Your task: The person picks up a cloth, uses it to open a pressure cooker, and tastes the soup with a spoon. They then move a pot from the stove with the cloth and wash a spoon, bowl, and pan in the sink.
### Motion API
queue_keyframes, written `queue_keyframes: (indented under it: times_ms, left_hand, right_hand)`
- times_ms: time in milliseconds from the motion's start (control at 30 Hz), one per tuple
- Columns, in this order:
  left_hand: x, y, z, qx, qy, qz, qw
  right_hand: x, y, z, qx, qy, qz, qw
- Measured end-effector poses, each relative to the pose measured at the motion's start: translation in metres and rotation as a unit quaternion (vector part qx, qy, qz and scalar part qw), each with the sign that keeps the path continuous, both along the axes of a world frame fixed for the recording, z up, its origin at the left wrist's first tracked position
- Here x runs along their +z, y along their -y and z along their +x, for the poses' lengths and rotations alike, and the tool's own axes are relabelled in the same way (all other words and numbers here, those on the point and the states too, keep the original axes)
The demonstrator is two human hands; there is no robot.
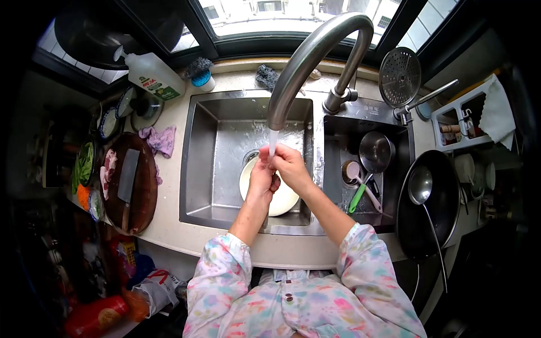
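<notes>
Water runs from the steel faucet (287,79) onto my two hands, which meet over the left sink basin (205,169). My left hand (262,178) has its fingers curled in against my right hand (290,168), whose fingers are pinched together. Whatever lies between them, if anything, is too small or hidden to make out. Below the hands a round white bowl (286,198) sits in the basin, partly covered by my hands and wrists. Behind it, the drain (251,155) shows in part.
The right basin holds a small pan (376,152) and a green-handled utensil (358,197). On the right, a ladle (420,186) rests in a black wok (403,217). A cleaver (128,174) lies on a round cutting board (146,194) at left, near a pink cloth (159,139) and a jug (155,76).
</notes>
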State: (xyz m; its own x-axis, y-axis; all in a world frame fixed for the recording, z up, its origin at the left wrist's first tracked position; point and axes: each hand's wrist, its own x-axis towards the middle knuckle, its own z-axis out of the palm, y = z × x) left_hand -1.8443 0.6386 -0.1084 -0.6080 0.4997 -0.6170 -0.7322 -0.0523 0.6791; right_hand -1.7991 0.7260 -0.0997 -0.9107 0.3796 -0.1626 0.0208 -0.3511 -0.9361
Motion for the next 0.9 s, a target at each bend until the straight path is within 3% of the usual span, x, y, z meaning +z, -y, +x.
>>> queue_keyframes:
  times_ms: [100,200,233,300,333,367,400,467,500,600,633,700,767,867,900]
  left_hand:
    - [-0.01,0.008,-0.007,-0.05,-0.032,-0.079,0.995]
    - [-0.01,0.014,-0.01,-0.1,-0.109,-0.096,0.984]
    - [-0.021,0.018,-0.013,-0.104,-0.13,-0.117,0.979]
    - [-0.062,0.034,-0.022,-0.091,-0.186,-0.158,0.965]
    - [-0.066,0.042,-0.028,-0.11,-0.222,-0.255,0.935]
    - [-0.083,0.054,-0.035,-0.124,-0.334,-0.345,0.868]
    - [-0.099,0.064,-0.042,-0.137,-0.439,-0.425,0.78]
    - [-0.086,0.071,-0.051,-0.206,-0.377,-0.513,0.743]
    - [-0.077,0.07,-0.053,-0.231,-0.362,-0.528,0.733]
    - [-0.103,0.073,-0.067,-0.325,-0.366,-0.604,0.629]
    - [-0.108,0.077,-0.065,-0.32,-0.393,-0.604,0.615]
    - [-0.11,0.082,-0.065,-0.329,-0.41,-0.575,0.628]
    - [-0.103,0.081,-0.063,-0.313,-0.407,-0.538,0.669]
    - [-0.05,0.059,-0.054,-0.291,-0.419,-0.504,0.697]
    - [-0.031,0.053,-0.045,-0.288,-0.496,-0.501,0.648]
  right_hand:
    - [-0.005,0.008,-0.001,0.038,0.031,0.114,0.992]
    - [-0.004,-0.007,0.013,0.053,0.061,0.132,0.988]
    - [-0.009,-0.02,0.016,0.014,0.064,0.212,0.975]
    - [-0.002,-0.059,0.022,-0.115,0.093,0.235,0.961]
    - [-0.003,-0.085,0.02,-0.203,0.073,0.263,0.94]
    - [0.009,-0.106,0.016,-0.294,0.092,0.243,0.92]
    - [0.013,-0.129,0.011,-0.377,0.071,0.295,0.875]
    - [0.012,-0.175,0.001,-0.427,0.052,0.397,0.811]
    - [0.01,-0.196,-0.005,-0.401,0.088,0.392,0.823]
    - [-0.023,-0.256,-0.03,-0.295,0.081,0.388,0.87]
    - [-0.019,-0.256,-0.033,-0.318,0.074,0.331,0.885]
    - [-0.012,-0.256,-0.043,-0.363,0.058,0.216,0.904]
    - [-0.012,-0.255,-0.045,-0.361,0.048,0.211,0.907]
    - [0.012,-0.229,-0.044,-0.307,0.067,0.246,0.917]
    - [0.014,-0.226,-0.042,-0.301,0.051,0.232,0.924]
